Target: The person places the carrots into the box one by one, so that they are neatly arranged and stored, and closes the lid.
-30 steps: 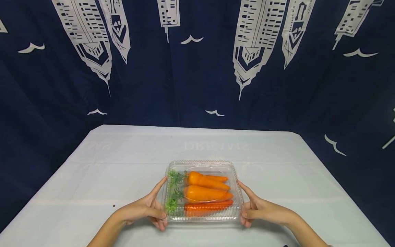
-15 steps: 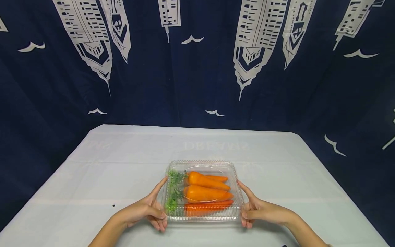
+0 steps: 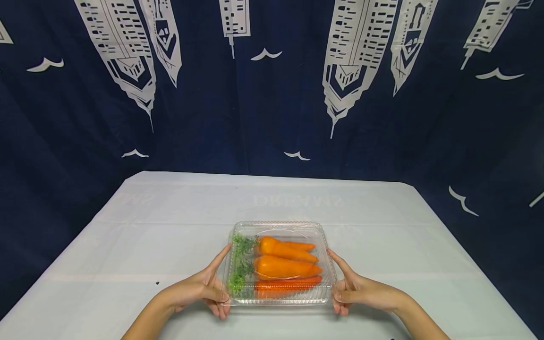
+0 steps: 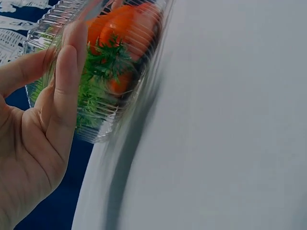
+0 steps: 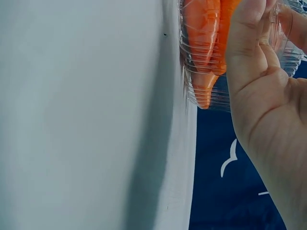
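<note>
A clear plastic clamshell container lies with its lid down near the front of the table, its long side toward me. Inside are several orange carrots with green leafy tops at the left end. My left hand holds the container's left end, index finger stretched along the side and thumb at the front corner. At the other end my right hand grips in a mirrored way. The left wrist view shows the left fingers against the ribbed wall; in the right wrist view the right palm partly hides the container.
A white cloth covers the table, with faint mirrored lettering toward the back. One small dark speck lies left of the left hand. Behind hangs a dark blue curtain with white building and bird prints.
</note>
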### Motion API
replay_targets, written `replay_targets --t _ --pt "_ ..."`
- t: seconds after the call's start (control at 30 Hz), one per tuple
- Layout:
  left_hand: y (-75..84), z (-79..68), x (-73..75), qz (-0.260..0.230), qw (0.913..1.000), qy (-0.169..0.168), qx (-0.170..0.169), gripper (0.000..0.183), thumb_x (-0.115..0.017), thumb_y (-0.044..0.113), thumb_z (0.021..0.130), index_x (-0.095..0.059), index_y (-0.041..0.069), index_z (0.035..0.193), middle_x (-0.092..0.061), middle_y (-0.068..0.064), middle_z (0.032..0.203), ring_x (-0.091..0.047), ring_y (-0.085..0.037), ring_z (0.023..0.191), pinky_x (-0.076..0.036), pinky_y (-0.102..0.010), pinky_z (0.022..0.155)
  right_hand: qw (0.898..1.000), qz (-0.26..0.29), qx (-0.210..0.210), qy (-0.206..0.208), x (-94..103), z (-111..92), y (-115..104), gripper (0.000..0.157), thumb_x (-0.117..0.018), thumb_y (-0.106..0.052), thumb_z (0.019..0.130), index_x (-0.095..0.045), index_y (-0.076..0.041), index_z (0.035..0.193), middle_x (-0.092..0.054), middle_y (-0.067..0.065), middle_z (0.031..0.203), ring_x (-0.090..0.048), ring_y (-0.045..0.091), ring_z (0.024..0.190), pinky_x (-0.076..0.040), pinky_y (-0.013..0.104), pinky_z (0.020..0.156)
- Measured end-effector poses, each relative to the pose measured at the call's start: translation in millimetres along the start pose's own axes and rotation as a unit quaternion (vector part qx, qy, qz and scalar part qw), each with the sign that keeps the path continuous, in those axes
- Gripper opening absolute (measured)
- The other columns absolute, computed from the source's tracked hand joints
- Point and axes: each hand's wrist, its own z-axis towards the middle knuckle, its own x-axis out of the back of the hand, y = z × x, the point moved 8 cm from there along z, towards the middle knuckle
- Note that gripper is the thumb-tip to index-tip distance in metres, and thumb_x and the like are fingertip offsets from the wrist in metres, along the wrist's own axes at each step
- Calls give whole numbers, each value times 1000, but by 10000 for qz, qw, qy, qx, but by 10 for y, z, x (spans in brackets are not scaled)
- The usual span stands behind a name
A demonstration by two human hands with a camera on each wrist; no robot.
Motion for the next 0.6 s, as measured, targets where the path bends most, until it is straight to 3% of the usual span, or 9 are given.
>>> replay_targets --t 0.13,0.37,0.5,0.6 --pt "19 -26 12 224 9997 30 20 101 -57 7 86 24 36 139 -65 -25 86 -67 -21 69 -55 -45 68 10000 -42 18 13 -1 -11 -9 83 -39 -4 96 27 -28 139 -61 5 88 -61 9 78 -53 32 77" --pt "90 -78 22 550 9984 -34 -82 94 -55 10 89 20 27 143 -63 -29 89 -65 -19 74 -54 -40 75 9997 -218 90 -97 14 -54 -75 83 -40 -1 94 25 -24 141 -55 35 94 -62 11 83 -52 35 81" --pt "130 -124 86 1030 9944 201 -94 87 -55 13 90 10 26 146 -62 -22 95 -63 -20 84 -52 -32 80 9992 -390 -33 -2 50 -95 -108 82 -43 0 93 20 -20 143 -57 32 95 -61 9 84 -52 31 80" --pt "160 -171 162 1713 9834 594 -82 77 -55 18 91 -3 26 147 -59 -15 105 -60 -19 92 -50 -28 80 9975 -631 -191 263 92 -135 -131 81 -47 -2 91 12 -15 145 -59 25 95 -60 9 84 -51 26 80"
